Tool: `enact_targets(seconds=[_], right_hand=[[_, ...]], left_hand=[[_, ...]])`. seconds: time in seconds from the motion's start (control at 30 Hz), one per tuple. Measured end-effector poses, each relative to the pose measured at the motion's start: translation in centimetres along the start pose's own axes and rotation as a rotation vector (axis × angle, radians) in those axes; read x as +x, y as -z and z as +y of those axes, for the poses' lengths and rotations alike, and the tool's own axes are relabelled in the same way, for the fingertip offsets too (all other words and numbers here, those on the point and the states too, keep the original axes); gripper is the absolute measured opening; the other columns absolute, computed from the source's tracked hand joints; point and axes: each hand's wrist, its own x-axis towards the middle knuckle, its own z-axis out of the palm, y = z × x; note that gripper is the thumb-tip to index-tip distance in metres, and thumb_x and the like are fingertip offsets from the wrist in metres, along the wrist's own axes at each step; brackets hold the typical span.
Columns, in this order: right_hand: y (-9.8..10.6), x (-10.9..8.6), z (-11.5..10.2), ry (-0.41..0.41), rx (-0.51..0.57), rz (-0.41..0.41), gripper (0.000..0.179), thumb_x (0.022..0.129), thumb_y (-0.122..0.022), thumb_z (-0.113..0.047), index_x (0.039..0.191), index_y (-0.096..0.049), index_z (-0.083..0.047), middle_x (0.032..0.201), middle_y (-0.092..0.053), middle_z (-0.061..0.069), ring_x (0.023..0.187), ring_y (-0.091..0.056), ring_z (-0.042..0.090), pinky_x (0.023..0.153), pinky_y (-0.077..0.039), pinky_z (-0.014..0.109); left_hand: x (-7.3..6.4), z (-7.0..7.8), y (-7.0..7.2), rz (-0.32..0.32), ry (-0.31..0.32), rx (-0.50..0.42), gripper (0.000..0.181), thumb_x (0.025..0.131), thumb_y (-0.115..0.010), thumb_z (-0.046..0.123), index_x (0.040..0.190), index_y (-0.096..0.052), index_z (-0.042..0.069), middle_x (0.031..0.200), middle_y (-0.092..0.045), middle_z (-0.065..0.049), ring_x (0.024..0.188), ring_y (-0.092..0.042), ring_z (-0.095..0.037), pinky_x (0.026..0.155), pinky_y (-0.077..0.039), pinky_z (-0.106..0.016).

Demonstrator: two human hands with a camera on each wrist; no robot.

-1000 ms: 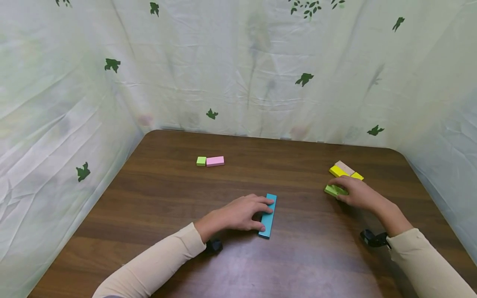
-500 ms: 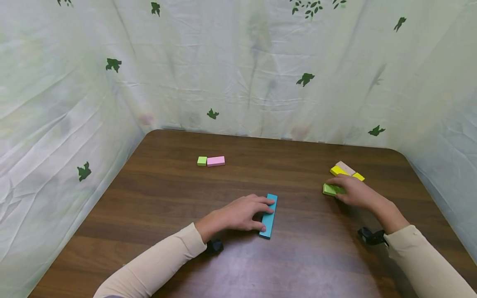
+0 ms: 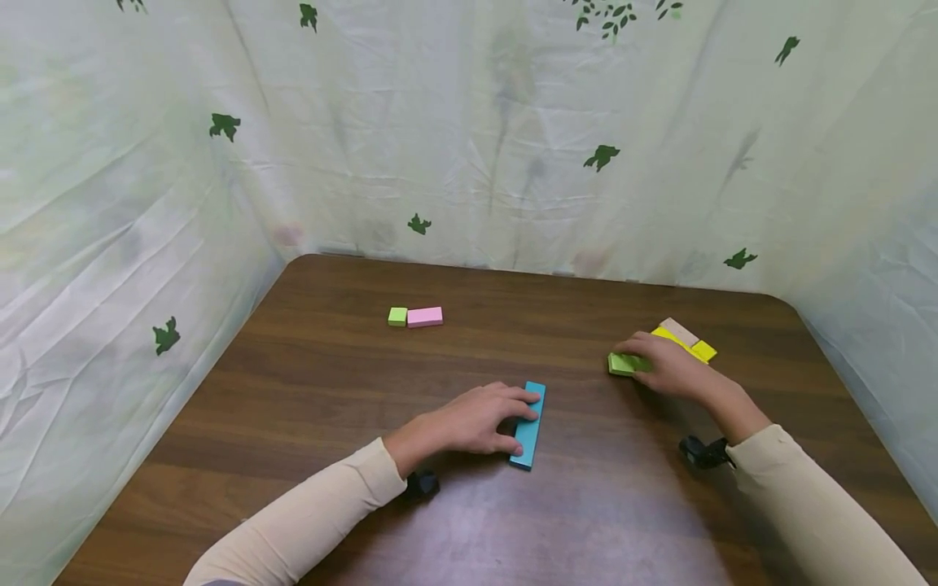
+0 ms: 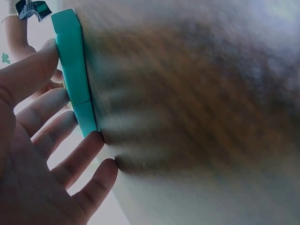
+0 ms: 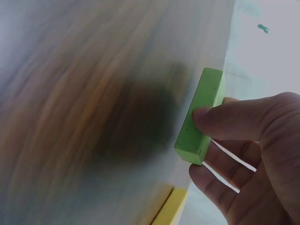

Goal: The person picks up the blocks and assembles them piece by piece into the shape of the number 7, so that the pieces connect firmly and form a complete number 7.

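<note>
My left hand [image 3: 476, 419] rests its thumb and fingertips on a long blue strip [image 3: 531, 427] lying lengthwise on the table. In the left wrist view a seam crosses this strip [image 4: 72, 61], so two blue blocks sit end to end; the fingers are only slightly bent. To the right, my right hand [image 3: 677, 370] pinches a green rectangular block [image 3: 620, 365] between thumb and fingers. The right wrist view shows the thumb across one face of the green block [image 5: 199, 119] and fingers behind it, with the block raised over the tabletop.
Beyond the right hand lie yellow blocks [image 3: 704, 351] against a pale pink block [image 3: 679, 331]. At the back left, a small green block [image 3: 397, 317] touches a pink block [image 3: 425, 317]. The brown wooden table [image 3: 330, 350] is enclosed by pale curtains [image 3: 469, 138].
My right hand has moved left with the green block, away from the yellow blocks, uncovering more of them. The left hand and the blue strip stay in place.
</note>
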Motion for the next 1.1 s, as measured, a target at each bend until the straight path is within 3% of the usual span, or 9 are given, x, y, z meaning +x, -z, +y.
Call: enact_targets(seconds=[0.53, 1.1], right_hand=[[-0.9, 3.6, -2.4, 0.066, 0.023, -0.034, 0.036, 0.089, -0.064, 0.002, 0.124, -0.067, -0.006, 0.118, -0.067, 0.012, 0.107, -0.061, 0.028, 0.094, -0.052, 0.049], [-2.3, 6.9, -5.3, 0.129, 0.063, -0.067, 0.041, 0.085, -0.057, 0.010, 0.120, -0.069, -0.006, 0.115, -0.067, 0.012, 0.110, -0.059, 0.031, 0.098, -0.049, 0.052]], left_hand=[[0.0, -0.1, 0.3, -0.003, -0.008, -0.013, 0.049, 0.091, -0.072, 0.033, 0.135, -0.062, 0.017, 0.156, -0.044, 0.002, 0.139, -0.046, -0.025, 0.113, -0.041, -0.038], [0.0, 0.1, 0.4, -0.013, -0.006, -0.027, 0.050, 0.091, -0.071, 0.035, 0.137, -0.061, 0.017, 0.158, -0.042, 0.001, 0.140, -0.046, -0.025, 0.113, -0.040, -0.038]])
